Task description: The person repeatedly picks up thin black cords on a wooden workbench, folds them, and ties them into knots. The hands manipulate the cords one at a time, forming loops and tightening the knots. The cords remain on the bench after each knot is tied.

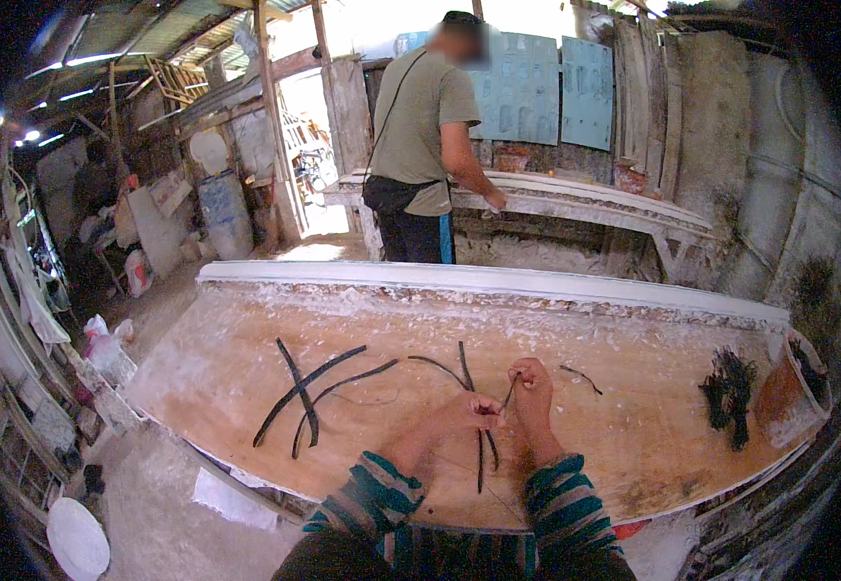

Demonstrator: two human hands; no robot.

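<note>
My left hand (476, 411) and my right hand (532, 380) are close together over the middle of a wooden worktop (246, 320). Both are closed, fingers pinched on a thin dark strip (508, 392) stretched between them. Under and beside my left hand lie more black strips (464, 366), partly hidden by it. Farther left, two wide black strips (296, 392) cross, with a narrower curved strip (348, 381) next to them. To the right of my right hand is a short, thin curved strip (583, 378).
A bundle of dark strips (728, 397) lies at the right, beside a brownish bucket (786, 412) holding more dark material. A long white moulding (478, 281) borders the worktop's far edge. Beyond, another person (430, 126) stands at a second bench (575, 198). A white round lid (78, 537) is low left.
</note>
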